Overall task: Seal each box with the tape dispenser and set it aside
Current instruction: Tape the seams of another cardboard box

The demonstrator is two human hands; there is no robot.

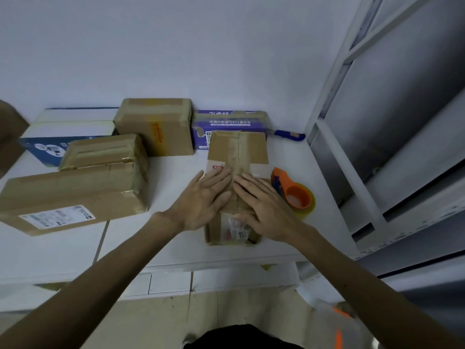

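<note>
The box (pixel 237 154) sits near the front edge of the white table (pixel 173 177). The left hand (pixel 203 200) and the right hand (pixel 264 210) lie flat on its top with straight fingers and hold nothing. One orange tape dispenser (pixel 297 195) is just beside it on the right, near the shelf frame (pixel 352 127). On the left is bare table.

There are four brown boxes: this one, a long box (pixel 75 195), a small box (pixel 105 152) and a back box (pixel 156 124). There are two printed ones, a purple box (pixel 226 122) and a blue box (pixel 37 147).

A blue handle (pixel 289 135) pokes out from behind the purple box, and the rest of it is hidden.
</note>
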